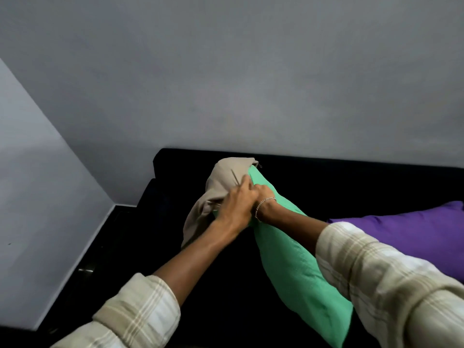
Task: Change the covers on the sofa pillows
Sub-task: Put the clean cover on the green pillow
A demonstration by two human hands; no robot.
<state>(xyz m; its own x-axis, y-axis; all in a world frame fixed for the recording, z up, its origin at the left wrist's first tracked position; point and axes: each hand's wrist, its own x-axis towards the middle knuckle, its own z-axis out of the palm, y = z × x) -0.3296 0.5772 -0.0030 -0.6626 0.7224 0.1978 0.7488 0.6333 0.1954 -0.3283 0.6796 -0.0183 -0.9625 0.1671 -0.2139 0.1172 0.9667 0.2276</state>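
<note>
Green pillow (288, 259) on black sofa (326, 177); grey walls (251, 71).

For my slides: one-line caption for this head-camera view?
Left hand and right hand at the beige fabric cover capping the far end of a green pillow on a black sofa.

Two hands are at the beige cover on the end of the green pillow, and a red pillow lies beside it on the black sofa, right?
No. The head view shows a purple pillow beside it, not red. The rest holds: left hand and right hand are at the beige cover on the green pillow, on the black sofa.
</note>
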